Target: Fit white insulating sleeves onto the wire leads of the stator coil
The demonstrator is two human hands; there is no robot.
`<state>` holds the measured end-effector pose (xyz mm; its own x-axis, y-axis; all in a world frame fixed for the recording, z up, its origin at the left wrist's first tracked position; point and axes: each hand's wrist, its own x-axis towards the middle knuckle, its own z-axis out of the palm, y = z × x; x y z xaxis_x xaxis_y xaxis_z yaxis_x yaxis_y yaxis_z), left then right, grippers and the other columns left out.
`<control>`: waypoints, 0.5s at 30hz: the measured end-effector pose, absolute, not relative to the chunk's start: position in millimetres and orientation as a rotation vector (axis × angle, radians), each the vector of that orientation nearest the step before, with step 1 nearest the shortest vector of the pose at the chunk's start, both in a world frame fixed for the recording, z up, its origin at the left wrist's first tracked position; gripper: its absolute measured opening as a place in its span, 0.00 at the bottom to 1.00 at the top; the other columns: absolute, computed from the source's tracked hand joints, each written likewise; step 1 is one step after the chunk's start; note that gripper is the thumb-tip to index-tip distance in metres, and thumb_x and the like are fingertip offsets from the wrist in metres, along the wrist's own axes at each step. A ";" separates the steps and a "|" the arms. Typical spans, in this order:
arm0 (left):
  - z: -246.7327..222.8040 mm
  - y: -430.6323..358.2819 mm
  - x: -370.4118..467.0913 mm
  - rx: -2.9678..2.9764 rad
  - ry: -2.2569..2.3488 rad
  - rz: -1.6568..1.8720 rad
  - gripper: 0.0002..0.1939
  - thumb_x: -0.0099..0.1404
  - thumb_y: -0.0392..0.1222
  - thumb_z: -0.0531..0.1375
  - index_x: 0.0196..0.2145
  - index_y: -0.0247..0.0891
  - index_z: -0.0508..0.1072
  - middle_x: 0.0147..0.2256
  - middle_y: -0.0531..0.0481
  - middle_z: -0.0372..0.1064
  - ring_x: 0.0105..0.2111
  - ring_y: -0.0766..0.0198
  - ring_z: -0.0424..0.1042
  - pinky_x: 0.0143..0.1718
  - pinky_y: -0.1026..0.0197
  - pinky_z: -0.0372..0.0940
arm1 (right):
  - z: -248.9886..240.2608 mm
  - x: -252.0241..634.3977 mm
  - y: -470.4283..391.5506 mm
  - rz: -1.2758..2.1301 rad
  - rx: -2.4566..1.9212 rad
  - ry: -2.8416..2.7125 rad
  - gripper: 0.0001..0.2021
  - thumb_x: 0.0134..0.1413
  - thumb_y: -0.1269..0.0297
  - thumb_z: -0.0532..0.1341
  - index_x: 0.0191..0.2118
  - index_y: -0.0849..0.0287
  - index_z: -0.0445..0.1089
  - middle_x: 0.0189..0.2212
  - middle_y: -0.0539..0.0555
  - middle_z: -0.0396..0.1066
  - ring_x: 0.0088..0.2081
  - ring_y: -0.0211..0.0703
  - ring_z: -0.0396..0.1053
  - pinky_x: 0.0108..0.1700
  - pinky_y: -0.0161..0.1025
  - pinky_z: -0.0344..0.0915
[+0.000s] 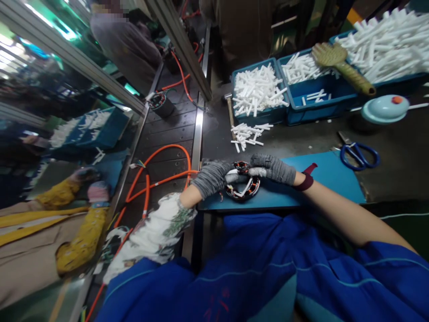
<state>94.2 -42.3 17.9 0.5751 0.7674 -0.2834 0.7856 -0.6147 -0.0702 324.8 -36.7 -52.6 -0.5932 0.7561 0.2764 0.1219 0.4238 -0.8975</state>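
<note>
Writing: red marks on blue apron (pixel 217 304), too blurred to read.
Ring: 1 black-and-orange coil ring (pixel 252 190), near edge of blue mat (pixel 323 176), between the hands.
Left hand: grey-gloved left hand (pixel 214 176), fingers closed on ring's left side.
Right hand: grey-gloved right hand (pixel 276 170), fingers pinching ring's far right side.
Bins: 3 blue bins (pixel 321 107) in a row, far right; white tubes (pixel 258 87) in all, too many to count.
Loose tubes: 1 pile (pixel 246 134), in front of left bin.
Tools: 1 hammer (pixel 231 114) left of bins; 1 pair of blue-handled scissors (pixel 360 155), right, partly on mat.
Pot: 1 light-blue pot (pixel 385 109), orange knob, far right.
Co-worker: yellow sleeves (pixel 82 239), left.
</note>
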 end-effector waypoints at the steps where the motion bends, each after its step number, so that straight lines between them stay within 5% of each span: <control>1: 18.3 -44.1 96.3 2.683 1.408 -0.481 0.18 0.73 0.52 0.55 0.44 0.35 0.77 0.39 0.42 0.78 0.39 0.55 0.76 0.43 0.56 0.67 | -52.4 324.1 -36.8 1.180 -0.729 -1.993 0.21 0.64 0.44 0.58 0.39 0.57 0.77 0.34 0.53 0.74 0.37 0.42 0.70 0.44 0.41 0.69; 15: 4.9 -37.9 107.3 2.707 1.151 -0.343 0.19 0.72 0.52 0.55 0.46 0.33 0.76 0.41 0.41 0.78 0.41 0.54 0.76 0.45 0.55 0.67 | -43.8 330.2 -35.2 1.299 -0.766 -1.976 0.20 0.61 0.44 0.62 0.35 0.59 0.73 0.32 0.51 0.74 0.34 0.40 0.69 0.39 0.39 0.67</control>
